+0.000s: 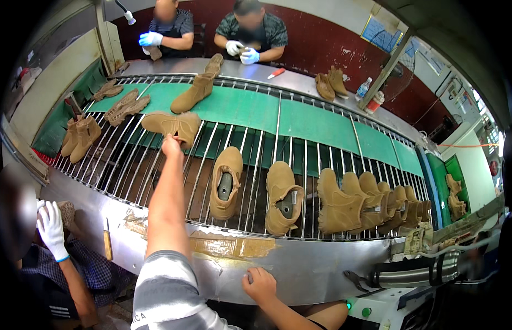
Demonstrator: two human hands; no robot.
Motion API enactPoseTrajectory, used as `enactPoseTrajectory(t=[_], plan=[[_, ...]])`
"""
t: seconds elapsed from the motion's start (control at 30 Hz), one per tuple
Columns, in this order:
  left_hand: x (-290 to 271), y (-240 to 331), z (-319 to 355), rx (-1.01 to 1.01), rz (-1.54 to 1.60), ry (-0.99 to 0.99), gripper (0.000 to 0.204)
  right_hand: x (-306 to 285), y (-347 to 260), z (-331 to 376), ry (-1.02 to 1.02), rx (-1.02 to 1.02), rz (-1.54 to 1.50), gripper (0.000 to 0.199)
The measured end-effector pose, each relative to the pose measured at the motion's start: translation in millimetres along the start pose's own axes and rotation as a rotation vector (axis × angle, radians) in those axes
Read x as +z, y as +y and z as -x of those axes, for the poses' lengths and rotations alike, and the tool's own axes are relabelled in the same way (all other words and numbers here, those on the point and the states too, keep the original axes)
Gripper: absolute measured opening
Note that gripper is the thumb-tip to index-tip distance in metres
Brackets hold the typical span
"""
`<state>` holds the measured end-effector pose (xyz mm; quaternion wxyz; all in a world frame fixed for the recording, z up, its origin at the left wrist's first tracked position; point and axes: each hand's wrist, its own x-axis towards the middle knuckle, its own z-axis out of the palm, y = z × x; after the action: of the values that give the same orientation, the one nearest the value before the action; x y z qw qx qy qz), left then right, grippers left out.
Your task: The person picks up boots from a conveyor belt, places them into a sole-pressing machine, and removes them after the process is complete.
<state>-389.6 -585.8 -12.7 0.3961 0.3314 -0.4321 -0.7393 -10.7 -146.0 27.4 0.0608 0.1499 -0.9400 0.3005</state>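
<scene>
My left hand [171,144] reaches over the bar rack and is closed on the opening of a tan ankle boot [166,123]. That boot lies tipped, its toe pointing left, at the edge of the green belt. Touching or just behind it stands another tan boot [192,94] on the belt. My right hand [259,285] rests on the near metal ledge [322,275], fingers slightly bent, with nothing in it. To the right of my left arm, a boot with a dark insert inside [227,187] and a second such boot [283,198] sit on the bars.
A row of several tan boots [339,201] fills the rack's right side. Soles [126,105] and a boot pair [81,137] are at left. A knife [107,239] lies on the ledge. Gloved co-workers sit at the far side [250,33] and near left [52,231].
</scene>
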Motion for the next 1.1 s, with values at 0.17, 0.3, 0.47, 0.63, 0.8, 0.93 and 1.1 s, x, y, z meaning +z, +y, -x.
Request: enactPoseTrajectory(t=[0.17, 0.3, 0.47, 0.63, 0.8, 0.93, 1.1], plan=[[-52, 147, 67, 0.221, -0.518, -0.399, 0.029, 4, -2, 10, 0.023, 0.015, -0.033, 0.018], [-128, 268, 209, 0.089, -0.597, -0.769, 0.027, 4, -3, 14, -0.053, 0.106, -0.139, 0.019], [-198, 345, 361, -0.206, -0.415, -1.003, 0.026, -22, -15, 36, -0.382, 0.581, -1.501, 0.054], [-241, 340, 502, -0.309, -0.397, -1.223, 0.028, -101, -96, 140, -0.403, 0.342, -1.942, 0.091], [-242, 283, 593, -0.572, -0.225, -1.516, 0.03, -169, -47, 265, 0.119, 0.411, -1.793, 0.098], [-215, 258, 658, -0.538, -0.573, -1.918, 0.031, -223, -1, 337, 0.627, 0.407, -1.431, 0.114], [-188, 182, 673, -0.114, -0.763, -2.023, 0.035, -355, 45, 398, 1.075, 0.536, -0.79, 0.113]])
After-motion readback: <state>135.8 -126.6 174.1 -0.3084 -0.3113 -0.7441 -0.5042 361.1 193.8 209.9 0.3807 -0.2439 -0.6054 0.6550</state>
